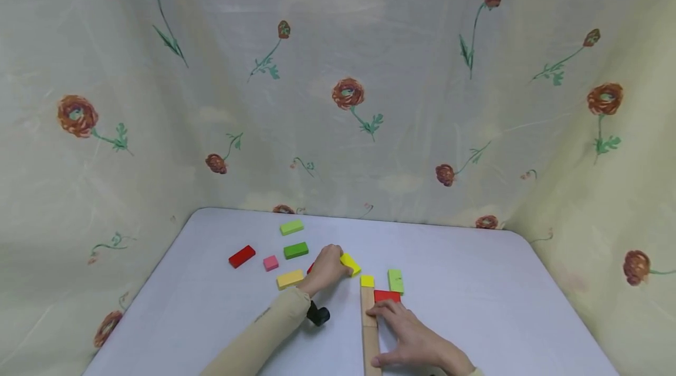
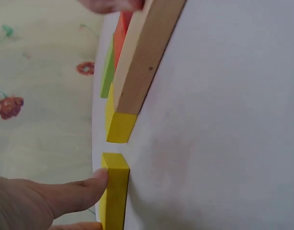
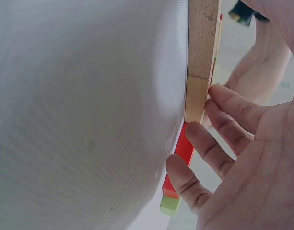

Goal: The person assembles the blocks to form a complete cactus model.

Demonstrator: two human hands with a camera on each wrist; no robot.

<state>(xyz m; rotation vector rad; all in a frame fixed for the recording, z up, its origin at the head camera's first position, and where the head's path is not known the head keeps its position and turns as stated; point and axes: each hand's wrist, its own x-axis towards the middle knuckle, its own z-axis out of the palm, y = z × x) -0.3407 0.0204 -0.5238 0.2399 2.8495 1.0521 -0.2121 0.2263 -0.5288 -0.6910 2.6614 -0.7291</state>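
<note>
My left hand [image 1: 328,269] pinches a yellow block [image 1: 350,264], its thumb on the block's edge in the left wrist view. A small gap separates that block from a short yellow block [image 2: 122,127], which caps the far end of a row of plain wooden blocks [image 1: 371,341]. Along this row lies my right hand [image 1: 414,335], fingers spread and fairly straight, with fingertips resting at the wood. A red block [image 1: 388,295] sits against the row's right side, partly covered by the right fingers. Just beyond it is a light green block [image 1: 395,281].
Loose blocks lie to the left: a red block [image 1: 242,256], a small pink block [image 1: 271,263], a pale yellow block [image 1: 290,279], a green block [image 1: 296,250] and a light green block [image 1: 291,227]. Another red block is mostly hidden behind my left hand. Flowered cloth [image 1: 401,129] surrounds the white table [image 1: 475,300].
</note>
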